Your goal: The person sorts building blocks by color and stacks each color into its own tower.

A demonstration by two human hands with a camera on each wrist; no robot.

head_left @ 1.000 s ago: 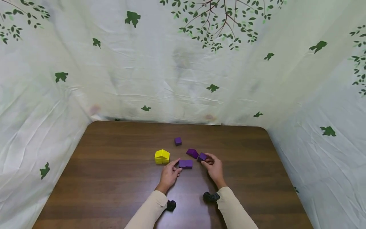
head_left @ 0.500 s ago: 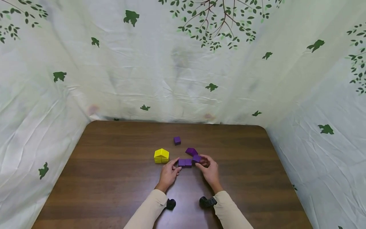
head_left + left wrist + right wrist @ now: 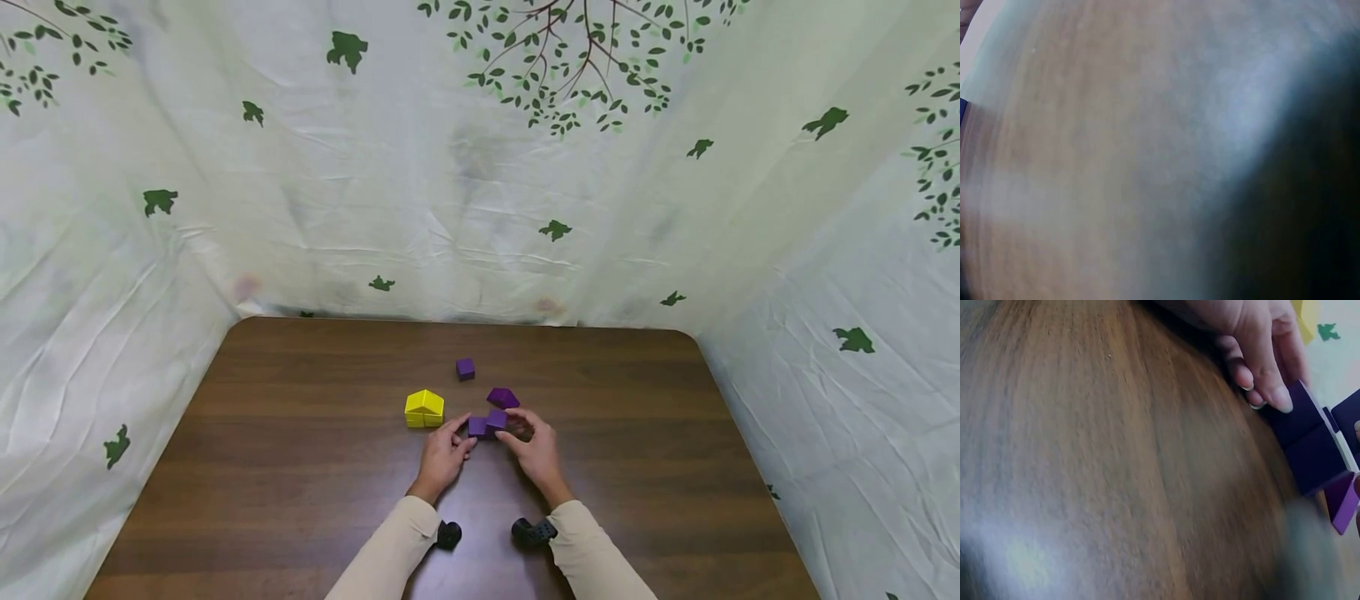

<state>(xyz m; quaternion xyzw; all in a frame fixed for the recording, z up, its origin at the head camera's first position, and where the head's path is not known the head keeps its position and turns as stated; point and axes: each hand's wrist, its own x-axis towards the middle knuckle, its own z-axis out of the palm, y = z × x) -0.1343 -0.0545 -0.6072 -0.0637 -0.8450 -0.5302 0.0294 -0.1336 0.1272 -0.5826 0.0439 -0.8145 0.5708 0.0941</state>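
Observation:
Two purple cubes sit side by side on the table; the left cube (image 3: 477, 427) lies between the thumb and forefinger of my left hand (image 3: 441, 463). My right hand (image 3: 536, 455) pinches another purple cube (image 3: 497, 418), which overlaps the right cube of the pair in the head view. From the right wrist, the held cube (image 3: 1349, 415) appears raised beside the pair, whose nearer cube (image 3: 1317, 464) shows fully. Just behind is a purple wedge-like block (image 3: 502, 397). The left wrist view is mostly blurred tabletop, with the left hand out of sight.
Left of the pair stands a yellow stack (image 3: 424, 408) with a peaked block on top. A lone purple cube (image 3: 465, 369) lies farther back. The brown wooden table (image 3: 315, 500) ends at a pale leaf-patterned cloth (image 3: 300, 208) hanging behind and at both sides.
My right hand has carried its purple cube leftward, from beside the wedge-like block to over the right cube of the pair. The left hand has stayed in place.

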